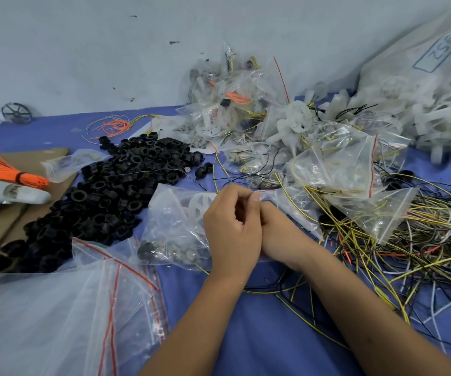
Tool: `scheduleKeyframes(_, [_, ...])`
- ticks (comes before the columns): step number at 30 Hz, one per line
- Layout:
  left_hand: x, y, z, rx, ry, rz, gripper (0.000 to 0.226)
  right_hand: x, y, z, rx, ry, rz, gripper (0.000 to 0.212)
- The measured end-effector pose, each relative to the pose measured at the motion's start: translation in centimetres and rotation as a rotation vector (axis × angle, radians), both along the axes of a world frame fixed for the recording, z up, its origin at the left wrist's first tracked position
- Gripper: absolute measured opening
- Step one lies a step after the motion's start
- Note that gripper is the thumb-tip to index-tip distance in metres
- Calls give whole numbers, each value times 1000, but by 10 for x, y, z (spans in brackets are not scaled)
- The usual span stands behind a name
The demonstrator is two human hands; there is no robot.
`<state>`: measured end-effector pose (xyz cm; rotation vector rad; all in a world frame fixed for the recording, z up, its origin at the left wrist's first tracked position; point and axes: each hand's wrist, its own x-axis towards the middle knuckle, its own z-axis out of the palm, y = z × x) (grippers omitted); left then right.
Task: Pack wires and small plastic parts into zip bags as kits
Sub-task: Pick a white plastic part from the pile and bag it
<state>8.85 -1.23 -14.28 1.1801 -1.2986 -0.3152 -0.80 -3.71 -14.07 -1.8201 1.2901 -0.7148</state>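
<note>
Your worktop [246, 335] carries the loose wires [422, 253] at three o'clock, springy and quick to tangle, so lift them by a gathered loop. At nine o'clock lies the heap of black rings [116, 185]: light, stiff, best scooped. Dead centre sits the zip bag [175, 223], thin, slippery film with a white wheel [201, 203] inside; take it by the stiffer zip strip. Your left hand [231, 226] and right hand [281, 232] are both curled, pinching its mouth together.
</note>
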Motion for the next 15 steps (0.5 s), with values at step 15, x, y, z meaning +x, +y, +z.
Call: scheduleKeyframes(15, [2,-25,-13,246,-184,-69,14,-49,-39,50,-643,107,-579,15])
